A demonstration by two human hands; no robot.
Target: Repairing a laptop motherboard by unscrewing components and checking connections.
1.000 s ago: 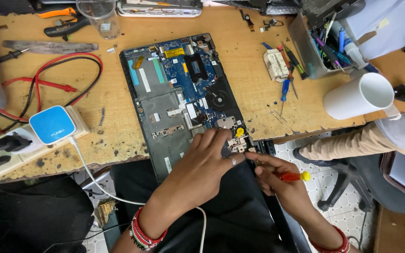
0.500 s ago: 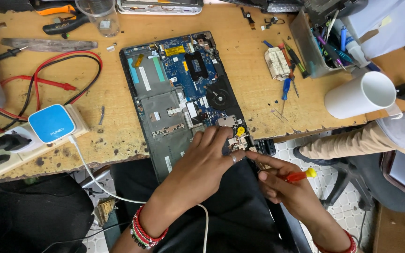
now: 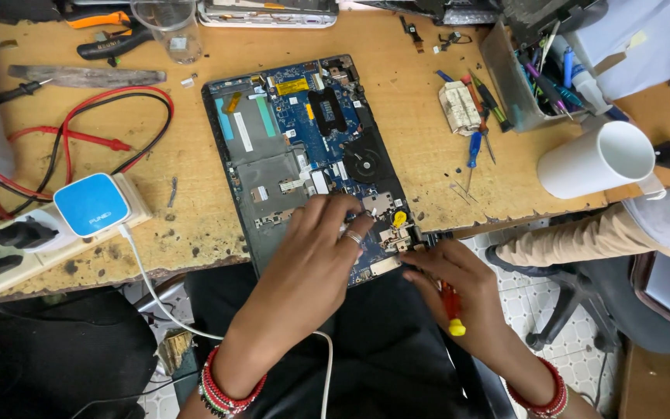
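Pressing my left hand (image 3: pixel 327 240) flat, fingers spread, on the opened laptop (image 3: pixel 304 155) at the counter (image 3: pixel 428 155) edge; my right hand (image 3: pixel 451 271) at four o'clock grips a screwdriver (image 3: pixel 451 306).

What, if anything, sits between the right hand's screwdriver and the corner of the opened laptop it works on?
Nothing visible. The right hand holds the screwdriver at the opened laptop's near right corner; the left hand rests on the board beside it, not across the tool's path.

A scarred, stained wooden workbench (image 3: pixel 428 167) fills the upper frame under even light. Pale patterned floor tiles (image 3: pixel 523 304) show at lower right, beside a dark swivel chair (image 3: pixel 583 287).
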